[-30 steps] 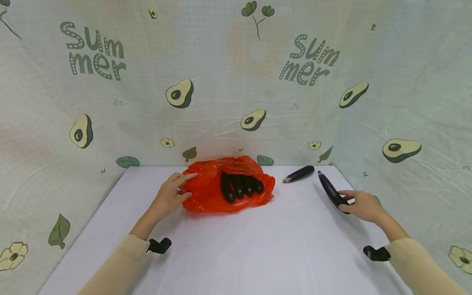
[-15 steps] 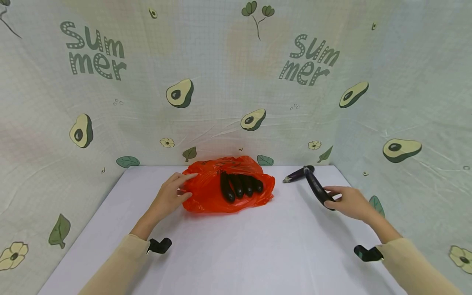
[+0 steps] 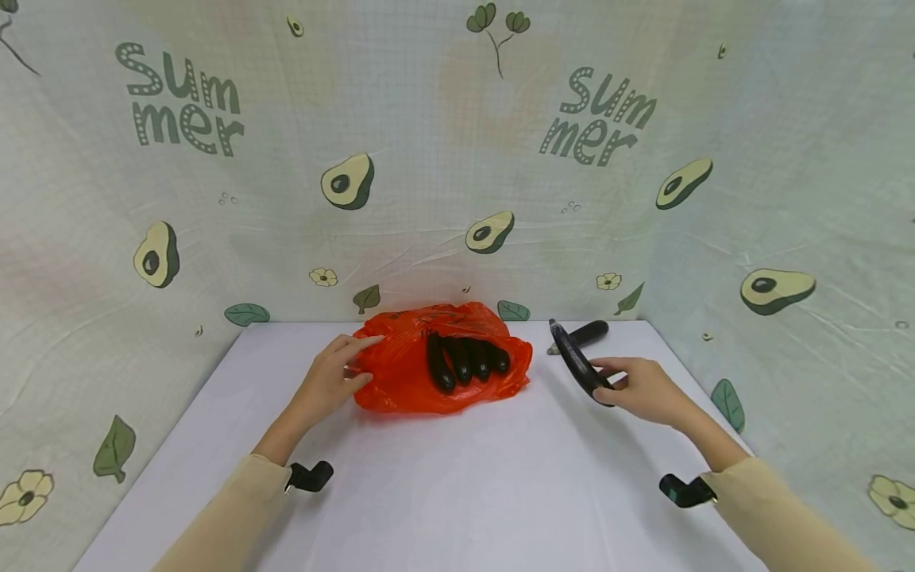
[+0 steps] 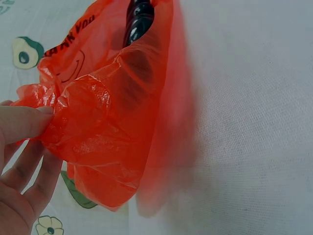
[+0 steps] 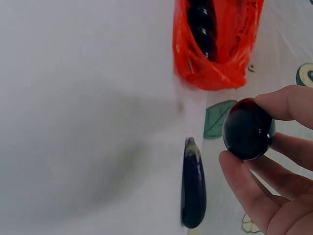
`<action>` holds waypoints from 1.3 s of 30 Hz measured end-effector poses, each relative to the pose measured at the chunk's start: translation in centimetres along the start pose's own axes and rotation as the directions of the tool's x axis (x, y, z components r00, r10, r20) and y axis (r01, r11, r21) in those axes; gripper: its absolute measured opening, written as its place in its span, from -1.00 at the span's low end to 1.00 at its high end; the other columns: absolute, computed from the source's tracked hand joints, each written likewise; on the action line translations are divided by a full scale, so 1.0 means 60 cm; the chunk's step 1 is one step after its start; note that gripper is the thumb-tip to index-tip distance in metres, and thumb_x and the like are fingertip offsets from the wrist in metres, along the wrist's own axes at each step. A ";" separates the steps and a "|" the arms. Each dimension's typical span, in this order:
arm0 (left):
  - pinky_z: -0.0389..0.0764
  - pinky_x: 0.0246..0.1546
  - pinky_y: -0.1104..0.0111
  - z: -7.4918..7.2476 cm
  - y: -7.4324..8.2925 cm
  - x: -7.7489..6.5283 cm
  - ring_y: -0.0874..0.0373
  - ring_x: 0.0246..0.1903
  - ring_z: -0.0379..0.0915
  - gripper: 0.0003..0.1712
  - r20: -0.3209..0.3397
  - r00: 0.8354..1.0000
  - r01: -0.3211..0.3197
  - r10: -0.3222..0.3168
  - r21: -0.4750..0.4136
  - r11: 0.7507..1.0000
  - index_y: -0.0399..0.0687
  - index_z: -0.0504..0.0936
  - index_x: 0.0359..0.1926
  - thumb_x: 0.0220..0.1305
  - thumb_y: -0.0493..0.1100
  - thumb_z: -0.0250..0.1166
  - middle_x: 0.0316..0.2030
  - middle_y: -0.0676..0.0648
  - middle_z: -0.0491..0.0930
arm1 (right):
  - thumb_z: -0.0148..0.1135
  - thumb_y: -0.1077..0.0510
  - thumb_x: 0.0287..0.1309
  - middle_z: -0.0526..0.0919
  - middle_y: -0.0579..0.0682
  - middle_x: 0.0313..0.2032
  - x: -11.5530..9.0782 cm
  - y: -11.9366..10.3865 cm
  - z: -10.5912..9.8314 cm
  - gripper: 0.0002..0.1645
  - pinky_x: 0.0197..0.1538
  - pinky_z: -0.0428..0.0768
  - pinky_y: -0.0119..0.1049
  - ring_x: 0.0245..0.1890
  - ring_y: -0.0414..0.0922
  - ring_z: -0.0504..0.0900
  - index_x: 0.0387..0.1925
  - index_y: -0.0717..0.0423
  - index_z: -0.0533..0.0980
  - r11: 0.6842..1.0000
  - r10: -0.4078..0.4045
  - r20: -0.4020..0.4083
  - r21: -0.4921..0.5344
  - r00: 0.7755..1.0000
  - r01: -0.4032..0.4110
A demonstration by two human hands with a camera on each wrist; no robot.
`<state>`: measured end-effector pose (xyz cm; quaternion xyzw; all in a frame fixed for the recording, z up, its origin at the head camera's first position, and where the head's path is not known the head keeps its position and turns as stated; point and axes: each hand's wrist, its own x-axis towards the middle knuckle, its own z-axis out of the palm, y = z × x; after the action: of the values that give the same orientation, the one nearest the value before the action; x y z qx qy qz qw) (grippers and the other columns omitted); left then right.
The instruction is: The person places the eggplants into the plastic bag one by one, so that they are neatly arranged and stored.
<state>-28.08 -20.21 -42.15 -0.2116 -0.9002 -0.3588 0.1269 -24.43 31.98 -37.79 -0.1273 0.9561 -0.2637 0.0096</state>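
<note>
A red plastic bag [image 3: 400,381] lies on its side with its mouth turned to the right, and several dark eggplants [image 3: 461,361] show inside. At its left end my left hand [image 3: 336,377] pinches the plastic between thumb and fingers, as the left wrist view [image 4: 29,152] shows. To the right of the bag, my right hand [image 3: 646,389] holds an eggplant [image 3: 575,357] by its rounded end, tilted and raised over the table. One more eggplant [image 3: 592,332] lies at the back, partly hidden behind the held one; the right wrist view shows that eggplant [image 5: 194,188] whole.
A white table [image 3: 457,492] carries everything. Pale cloth [image 3: 429,119] printed with avocados and lettering hangs behind it and along both sides.
My right hand has moved left with its eggplant, toward the bag, and the eggplant now passes in front of the one lying at the back. The left hand and bag have stayed put.
</note>
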 end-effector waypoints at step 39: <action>0.79 0.03 0.11 0.000 0.007 0.003 -0.03 0.06 0.57 -0.16 -0.007 1.000 -0.015 0.015 0.009 1.000 0.08 0.52 0.48 0.22 -0.45 0.51 0.10 -0.09 0.50 | 0.50 0.14 0.21 0.76 -0.01 -0.11 0.048 -0.122 0.083 -0.40 -0.27 0.66 -0.25 -0.33 -0.11 0.69 0.29 0.11 0.63 0.975 -0.188 0.138 0.142 0.972 0.169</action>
<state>-28.06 -19.91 -41.83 -0.2163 -0.8998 -0.3545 0.1339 -25.07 22.69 -38.21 -0.2315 0.9183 -0.3143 0.0662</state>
